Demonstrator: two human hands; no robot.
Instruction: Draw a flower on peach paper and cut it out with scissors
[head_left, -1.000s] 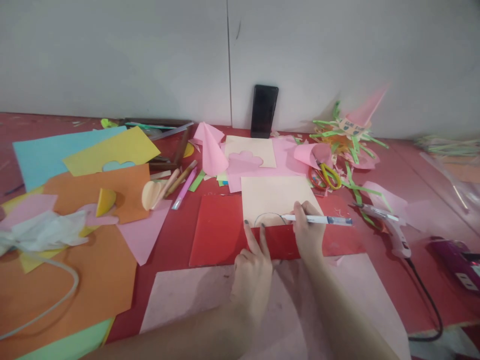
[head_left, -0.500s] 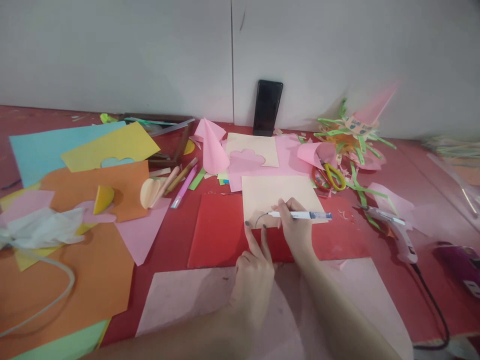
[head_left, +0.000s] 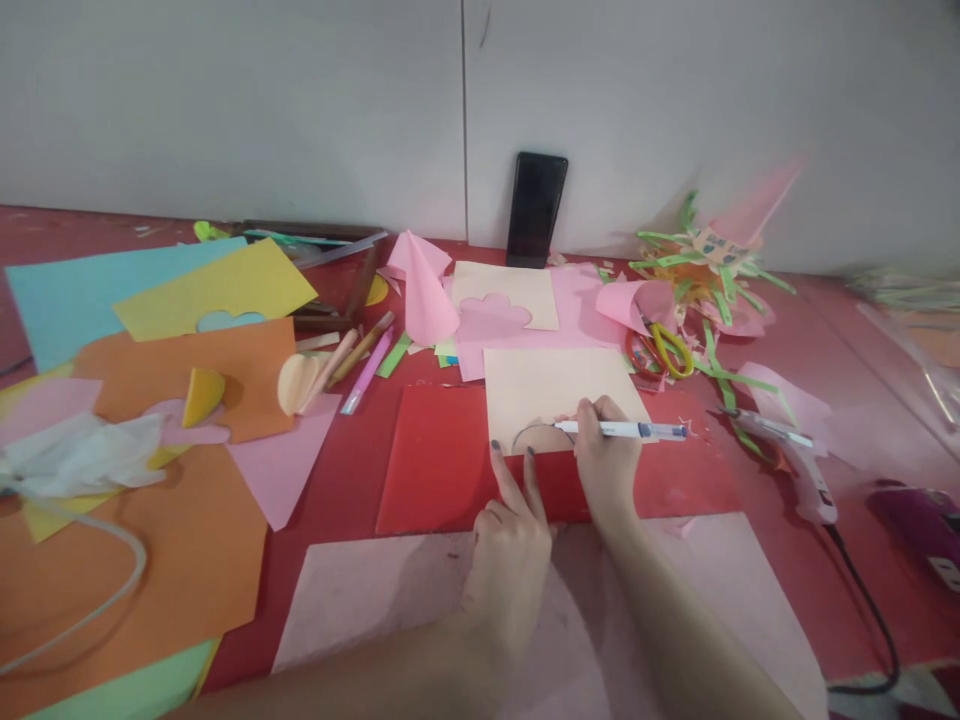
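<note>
A cream sheet of paper (head_left: 562,385) lies on a red board (head_left: 435,460) in front of me. My right hand (head_left: 606,462) is closed around a white pen (head_left: 619,429), its tip on the paper at the end of a dark curved line. Two outstretched fingers of my left hand (head_left: 510,530) press the paper's near edge, spread apart, while the other fingers curl under. Behind this sheet lies another cream sheet (head_left: 540,285) with a scalloped cut-out, resting on pink paper (head_left: 577,340).
Scissors (head_left: 667,350), a pink paper cone (head_left: 427,300) and a leaning phone (head_left: 537,210) stand or lie farther back. Right are a glue gun (head_left: 799,465) and a fringed paper figure (head_left: 724,250). Coloured pens (head_left: 367,370) and orange paper (head_left: 187,560) lie left.
My right hand has moved the pen to the right, and the dark line is now a longer arc. My left hand stays at the paper's edge.
</note>
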